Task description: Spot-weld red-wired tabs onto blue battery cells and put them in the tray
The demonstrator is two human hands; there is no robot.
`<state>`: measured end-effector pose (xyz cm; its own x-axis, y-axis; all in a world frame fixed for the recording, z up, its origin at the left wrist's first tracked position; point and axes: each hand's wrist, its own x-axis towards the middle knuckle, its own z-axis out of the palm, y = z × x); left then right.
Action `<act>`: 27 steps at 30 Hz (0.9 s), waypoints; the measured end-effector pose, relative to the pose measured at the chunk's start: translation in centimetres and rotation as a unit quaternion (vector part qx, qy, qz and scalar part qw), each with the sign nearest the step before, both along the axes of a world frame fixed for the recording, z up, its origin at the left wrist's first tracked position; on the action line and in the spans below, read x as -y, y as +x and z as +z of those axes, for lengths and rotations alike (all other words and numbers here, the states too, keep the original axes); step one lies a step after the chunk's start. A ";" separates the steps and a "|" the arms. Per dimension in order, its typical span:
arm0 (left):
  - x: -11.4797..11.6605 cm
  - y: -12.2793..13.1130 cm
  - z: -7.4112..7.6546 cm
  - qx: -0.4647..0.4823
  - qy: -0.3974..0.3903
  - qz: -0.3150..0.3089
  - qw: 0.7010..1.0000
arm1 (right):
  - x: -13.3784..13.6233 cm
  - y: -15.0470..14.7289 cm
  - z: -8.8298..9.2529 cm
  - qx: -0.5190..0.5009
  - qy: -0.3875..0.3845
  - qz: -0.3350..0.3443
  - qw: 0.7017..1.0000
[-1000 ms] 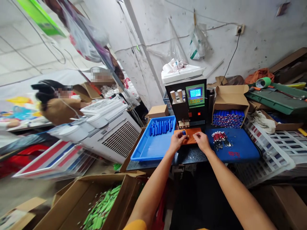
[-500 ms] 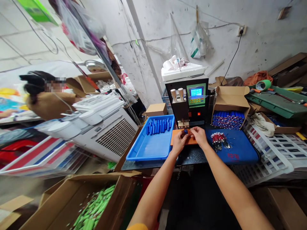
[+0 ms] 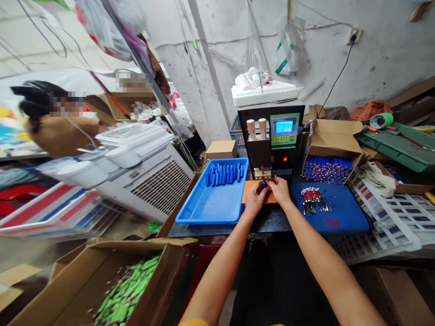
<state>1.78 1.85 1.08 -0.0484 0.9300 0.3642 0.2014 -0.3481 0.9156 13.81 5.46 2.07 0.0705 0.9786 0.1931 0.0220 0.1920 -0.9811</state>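
Note:
My left hand (image 3: 254, 200) is closed around a blue cylindrical battery cell (image 3: 264, 184), holding it just below the electrode tips of a black spot welder (image 3: 260, 156). Close against the cell's right side, my right hand (image 3: 280, 192) has its fingertips pinched together. Whatever they grip is too small and covered to make out. Both hands rest over an orange board (image 3: 248, 186) in front of the welder. To the right, a pile of red and black wire leads (image 3: 313, 200) with white ends lies on a blue pad (image 3: 346, 213).
Left of my hands stands a blue tray (image 3: 207, 206) with several blue cells at its far end. An open carton (image 3: 335, 140) packed with cells is at the right. A cardboard box (image 3: 68, 276) below holds green pieces. Another person (image 3: 61, 131) is at the far left.
The view has shifted slightly, so the welder appears a little further right. My right fingertips have drawn in closer to the cell. My left hand keeps its hold on the cell.

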 end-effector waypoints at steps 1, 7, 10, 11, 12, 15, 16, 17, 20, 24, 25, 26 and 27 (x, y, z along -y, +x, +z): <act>0.0 0.0 0.0 0.000 0.001 0.002 1.000 | 0.0 0.0 0.0 0.007 0.003 -0.002 1.000; -0.1 -0.1 -0.3 0.002 0.001 0.000 1.000 | 0.4 -0.1 0.5 0.023 0.012 -0.005 1.000; -0.1 -0.1 -0.2 -0.006 0.004 0.003 1.000 | 0.5 -0.2 0.6 0.023 0.013 -0.007 1.000; 0.0 -0.1 -0.1 -0.008 0.006 0.003 1.000 | 0.5 -0.2 0.5 0.023 0.013 -0.008 1.000; 0.0 -0.1 -0.1 -0.009 0.007 0.003 1.000 | 0.6 -0.2 0.5 0.024 0.014 -0.008 1.000; 0.1 -0.1 0.1 -0.011 0.005 0.004 1.000 | 0.6 -0.2 0.6 0.027 0.017 -0.007 0.999; 0.1 -0.1 0.1 -0.011 0.003 0.006 1.000 | 0.6 -0.2 0.6 0.028 0.016 -0.006 0.999; 0.2 0.0 0.2 -0.010 0.001 0.007 1.000 | 0.6 -0.2 0.7 0.028 0.016 -0.006 0.999; 0.2 0.0 0.3 -0.008 -0.002 0.010 1.000 | 0.6 -0.2 0.8 0.032 0.018 -0.010 0.999; 0.1 0.0 0.0 -0.009 0.001 0.013 1.000 | 0.6 -0.3 0.8 0.039 0.017 -0.014 0.999; 0.0 0.0 -0.1 -0.009 0.003 0.014 1.000 | 0.6 -0.3 0.8 0.040 0.016 -0.015 0.999; 0.0 -0.1 -0.2 -0.009 0.006 0.016 1.000 | 0.7 -0.3 0.8 0.041 0.014 -0.017 0.999; 0.0 -0.1 -0.3 -0.008 0.009 0.016 1.000 | 0.7 -0.3 0.8 0.043 0.013 -0.019 0.999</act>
